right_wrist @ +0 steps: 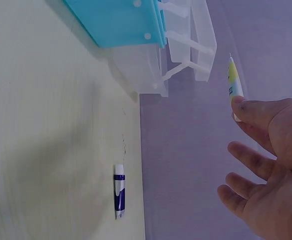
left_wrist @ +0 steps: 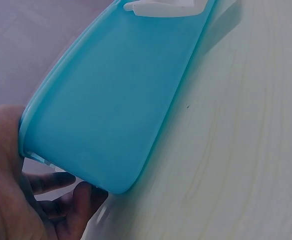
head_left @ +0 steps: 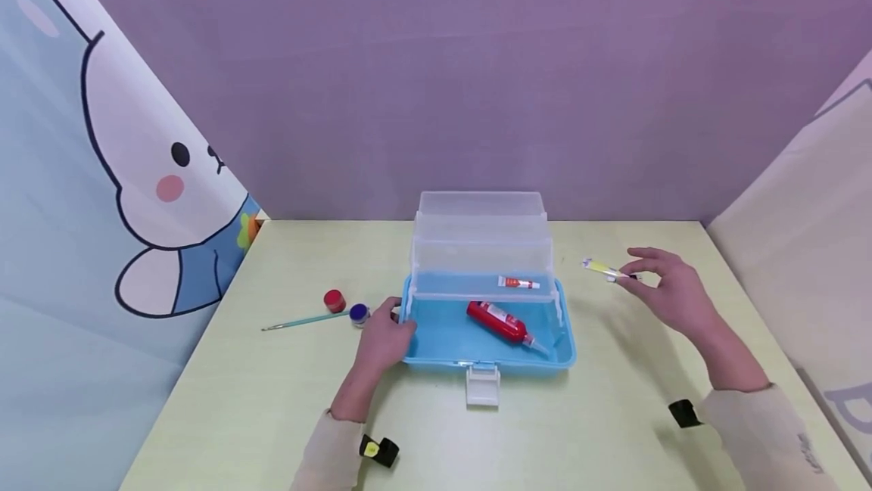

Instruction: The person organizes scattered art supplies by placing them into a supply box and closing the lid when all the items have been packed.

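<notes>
My left hand (head_left: 385,336) grips the left wall of a light-blue plastic box (head_left: 436,362), its thumb over the rim; the left wrist view shows its fingers curled at the box's end (left_wrist: 93,115). Off to the right and above the table, my right hand (head_left: 671,290) pinches a small yellow-and-white paint tube (head_left: 599,268) between thumb and index finger. The tube (right_wrist: 234,82) points upward in the right wrist view, the other fingers loosely bent. Inside the box lies a red bottle (head_left: 500,322) with a clear nozzle. A red-and-white tube (head_left: 519,283) rests on the raised translucent trays (head_left: 482,249).
Left of the box are a red-lidded paint pot (head_left: 334,300), a blue-lidded pot (head_left: 359,315) and a teal brush (head_left: 305,321). A white latch (head_left: 483,386) hangs at the box front. A purple-and-white tube (right_wrist: 119,192) lies on the table to the right.
</notes>
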Motion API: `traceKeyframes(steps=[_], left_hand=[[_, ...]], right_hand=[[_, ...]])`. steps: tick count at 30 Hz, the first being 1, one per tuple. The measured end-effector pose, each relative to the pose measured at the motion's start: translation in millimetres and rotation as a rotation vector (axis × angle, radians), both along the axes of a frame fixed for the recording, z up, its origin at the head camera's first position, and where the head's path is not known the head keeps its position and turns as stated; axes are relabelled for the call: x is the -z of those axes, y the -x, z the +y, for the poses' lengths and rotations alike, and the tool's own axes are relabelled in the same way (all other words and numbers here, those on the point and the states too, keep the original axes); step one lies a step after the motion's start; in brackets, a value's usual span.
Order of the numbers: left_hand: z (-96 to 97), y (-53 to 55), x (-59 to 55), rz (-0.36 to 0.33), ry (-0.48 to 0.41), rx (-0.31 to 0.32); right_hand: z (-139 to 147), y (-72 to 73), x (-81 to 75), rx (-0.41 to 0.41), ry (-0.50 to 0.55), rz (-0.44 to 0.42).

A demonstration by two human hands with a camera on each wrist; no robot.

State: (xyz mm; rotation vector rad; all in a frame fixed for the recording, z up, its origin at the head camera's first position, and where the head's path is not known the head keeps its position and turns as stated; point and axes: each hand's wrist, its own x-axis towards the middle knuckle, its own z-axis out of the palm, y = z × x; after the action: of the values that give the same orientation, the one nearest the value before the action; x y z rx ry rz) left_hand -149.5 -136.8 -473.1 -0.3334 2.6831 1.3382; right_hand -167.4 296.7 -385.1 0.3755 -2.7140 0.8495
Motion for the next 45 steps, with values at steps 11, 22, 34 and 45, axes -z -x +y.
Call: traceKeyframes(steps=[11,22,34,45], left_hand=[[1.4,-0.1,-1.1,-0.009,-0.006,-0.004],[0.8,-1.3,0.0,-0.022,-0.018,-0.014],[-0.1,-1.4,-0.3,-0.009,-0.013,-0.023],[0.0,-0.6,-1.9,-0.023,-0.014,-0.012]], right_hand=[[-11,1.3,1.6,-0.023,0.026,-0.028],[-21,6.6,2.2,-0.054,0.049,-0.014],[-36,13.6,8.0,-0.084,0.045,-0.013],[-47,17.1,8.4,-0.085,0.052,-0.068]])
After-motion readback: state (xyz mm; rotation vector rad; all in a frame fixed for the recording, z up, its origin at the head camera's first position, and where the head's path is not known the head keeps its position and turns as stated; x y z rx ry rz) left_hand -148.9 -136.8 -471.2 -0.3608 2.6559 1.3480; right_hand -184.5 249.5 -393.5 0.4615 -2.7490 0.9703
